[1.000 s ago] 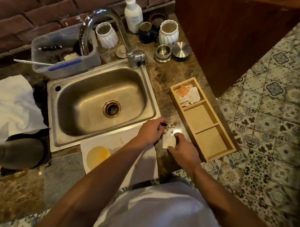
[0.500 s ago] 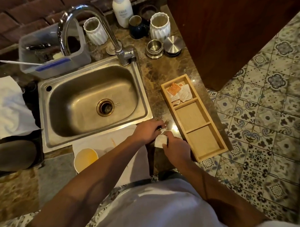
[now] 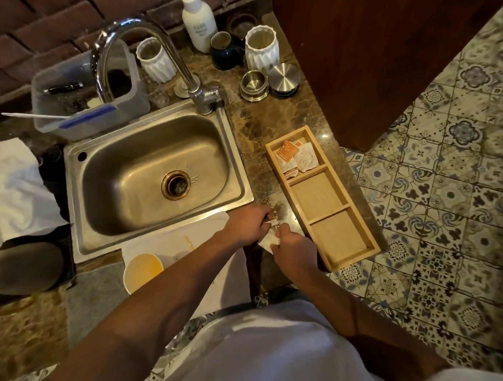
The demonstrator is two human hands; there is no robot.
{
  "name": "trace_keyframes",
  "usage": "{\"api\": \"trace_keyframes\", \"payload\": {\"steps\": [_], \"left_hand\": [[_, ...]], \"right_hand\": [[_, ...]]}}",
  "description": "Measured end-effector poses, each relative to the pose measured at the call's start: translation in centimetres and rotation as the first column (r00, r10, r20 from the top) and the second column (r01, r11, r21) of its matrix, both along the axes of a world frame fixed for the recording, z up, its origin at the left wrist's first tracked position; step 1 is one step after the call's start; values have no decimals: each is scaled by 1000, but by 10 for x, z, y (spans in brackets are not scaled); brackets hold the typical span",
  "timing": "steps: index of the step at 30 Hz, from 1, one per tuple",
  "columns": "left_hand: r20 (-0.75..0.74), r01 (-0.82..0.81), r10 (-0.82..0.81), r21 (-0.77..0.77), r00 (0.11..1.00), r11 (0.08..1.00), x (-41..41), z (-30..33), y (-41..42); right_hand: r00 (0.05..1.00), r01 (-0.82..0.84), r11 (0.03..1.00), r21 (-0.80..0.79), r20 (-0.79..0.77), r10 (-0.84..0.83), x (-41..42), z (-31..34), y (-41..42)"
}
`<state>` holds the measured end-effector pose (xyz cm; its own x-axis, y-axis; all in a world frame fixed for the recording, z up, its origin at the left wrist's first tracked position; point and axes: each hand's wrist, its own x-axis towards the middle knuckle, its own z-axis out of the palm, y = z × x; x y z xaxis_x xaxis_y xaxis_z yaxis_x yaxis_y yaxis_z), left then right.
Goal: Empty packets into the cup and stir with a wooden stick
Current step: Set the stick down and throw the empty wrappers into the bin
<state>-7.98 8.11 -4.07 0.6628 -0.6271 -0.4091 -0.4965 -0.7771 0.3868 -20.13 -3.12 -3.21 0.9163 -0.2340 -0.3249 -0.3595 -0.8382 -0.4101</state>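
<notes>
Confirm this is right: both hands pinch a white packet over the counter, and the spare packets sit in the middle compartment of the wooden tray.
Not quite. The head view shows the spare packets in the far end compartment of the wooden tray, not the middle. Both hands, left and right, do pinch the white packet.

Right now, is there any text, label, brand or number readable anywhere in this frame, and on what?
None can be read.
White pump bottle: small dark label, too blurred.
Packets in the wooden tray: faint print, too small.
Sink: stamped mark beside the drain, illegible.
</notes>
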Motion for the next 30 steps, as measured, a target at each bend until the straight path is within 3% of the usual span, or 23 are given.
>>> {"api": "trace_keyframes", "payload": {"steps": [12,16,23,30], "left_hand": [[40,-41,42,-27,998,999,-9,3,1],[22,-164,166,-78,986,983,-16,4,3],[-90,-460,451,-156,888,874,-26,10,13],[-149,-662,651,-299,744,687,-30,33,19]], "right_hand": [[1000,6,1000,-3,-20,-6,-1,-3,1],[1000,-10,1000,9,-25,11,-3,-5,0],[992,46,993,112,-120,-33,-1,3,-6],[991,121,983,139,-66,-113,8,31,-21]]}}
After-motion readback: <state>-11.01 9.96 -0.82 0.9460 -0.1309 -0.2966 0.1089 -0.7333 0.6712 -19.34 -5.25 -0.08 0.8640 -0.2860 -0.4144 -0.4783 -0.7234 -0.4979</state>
